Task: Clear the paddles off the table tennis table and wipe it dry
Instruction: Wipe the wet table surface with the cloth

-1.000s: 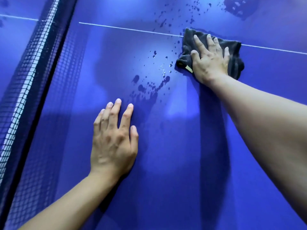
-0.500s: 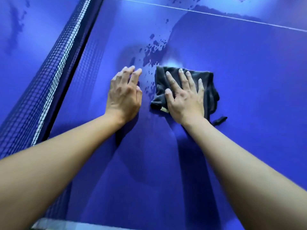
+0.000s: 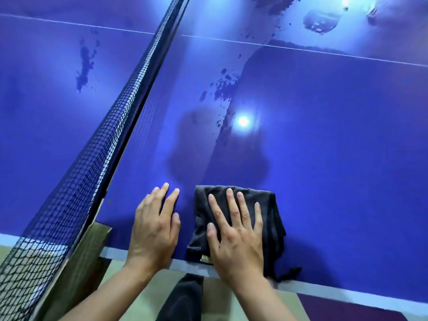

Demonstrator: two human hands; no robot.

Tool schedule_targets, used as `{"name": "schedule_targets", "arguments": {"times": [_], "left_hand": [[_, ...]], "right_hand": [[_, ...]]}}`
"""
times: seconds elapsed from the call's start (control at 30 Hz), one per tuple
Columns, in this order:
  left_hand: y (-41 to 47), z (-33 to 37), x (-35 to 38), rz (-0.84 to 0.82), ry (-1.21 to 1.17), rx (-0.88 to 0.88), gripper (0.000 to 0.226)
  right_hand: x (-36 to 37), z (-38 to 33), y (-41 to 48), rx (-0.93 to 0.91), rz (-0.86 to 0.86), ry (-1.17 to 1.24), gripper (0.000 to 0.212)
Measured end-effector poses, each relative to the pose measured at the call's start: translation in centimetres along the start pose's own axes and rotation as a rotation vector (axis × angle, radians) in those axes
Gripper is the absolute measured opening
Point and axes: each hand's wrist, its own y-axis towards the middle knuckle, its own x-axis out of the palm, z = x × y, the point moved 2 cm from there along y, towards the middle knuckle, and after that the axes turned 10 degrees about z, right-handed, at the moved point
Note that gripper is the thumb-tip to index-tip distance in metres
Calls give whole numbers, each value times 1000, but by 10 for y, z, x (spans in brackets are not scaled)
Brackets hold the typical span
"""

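Your right hand (image 3: 234, 237) lies flat on the dark grey cloth (image 3: 271, 218), fingers straight and spread, pressing it down rather than gripping it. Your left hand (image 3: 155, 230) rests palm-down on the bare blue table (image 3: 324, 135) just beside the cloth, fingers relaxed and holding nothing.

The cloth sits at the near edge of the table, on the right-hand side of the net (image 3: 97, 163). It is folded into a rough pad. Its longer side seems to run away from you, along the line of your fingers, and a straight folded edge faces the far side. A loose corner (image 3: 289, 273) trails to the right onto the white edge band (image 3: 324, 290). A small pale tag (image 3: 205, 258) peeks out at its near edge.

Your palm covers the middle of the cloth, so its folds there are hidden, and its true outline is hard to judge. Dark water spots (image 3: 222, 86) lie farther out, this side of the white centre line (image 3: 301, 49). A larger wet patch (image 3: 322, 20) sits beyond that line and is partly washed out by glare. Another smear (image 3: 84, 66) marks the surface left of the net. A bright lamp reflection (image 3: 243, 121) blurs the surface around it. The net runs out of view at top and bottom, and its wooden post (image 3: 92, 237) is cut off below.
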Motion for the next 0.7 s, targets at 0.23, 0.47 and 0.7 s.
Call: {"name": "schedule_targets", "arguments": {"times": [0.23, 0.47, 0.7], "left_hand": [[43, -4, 9, 99, -30, -22, 42], [147, -20, 39, 73, -27, 13, 47], [310, -43, 87, 80, -22, 19, 52]], "right_hand": [[10, 5, 40, -28, 32, -18, 59], [35, 14, 172, 94, 38, -59, 59], [59, 26, 324, 136, 13, -92, 58]]}}
